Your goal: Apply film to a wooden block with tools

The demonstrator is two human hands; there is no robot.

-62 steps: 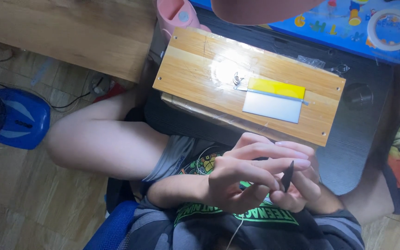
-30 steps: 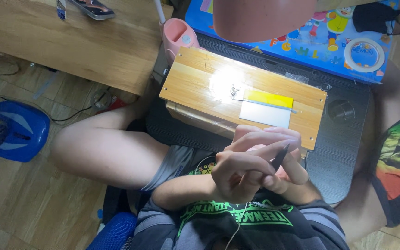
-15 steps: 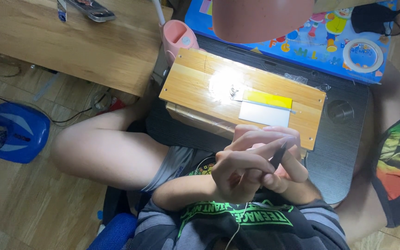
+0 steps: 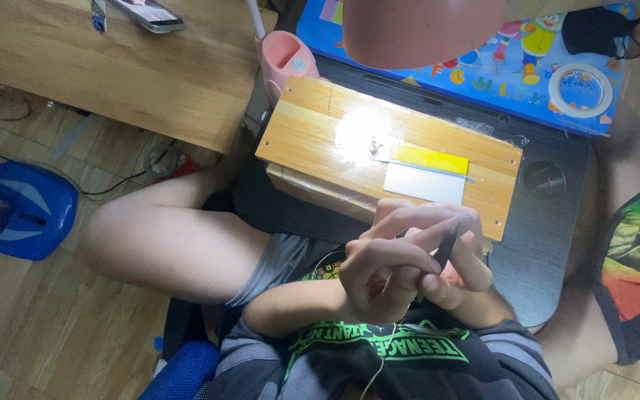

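- Far left, on the wooden floor: I note a blue plastic fan base (image 4: 27, 211), well apart from my hands.
- Upper left: a light wooden table (image 4: 112, 81) with a dark flat phone-like device (image 4: 150, 13) lying at its far edge.
- Centre top: a pink plastic lamp base (image 4: 284, 59), touching or just beside the far left corner of the board; the pink lamp shade (image 4: 424, 30) hangs over the scene and throws a bright spot on the board.
- Centre: a rectangular light wooden board (image 4: 312, 137) rests on a black lap table (image 4: 550, 230). On the board lie a yellow rectangular strip (image 4: 430, 158) and, just beside it on the near side, a pale grey rectangular sheet (image 4: 424, 183).
- Centre, low, over my chest: my left hand (image 4: 379, 278) and right hand (image 4: 457, 270) are pressed together, fingers overlapping. Between them they pinch a thin dark pointed tool (image 4: 446, 248), tilted, tip toward the board. Which hand bears the main grip I cannot tell.
- Upper right: a colourful blue cartoon-printed mat (image 4: 483, 70) with a white roll of tape (image 4: 581, 90) on it.
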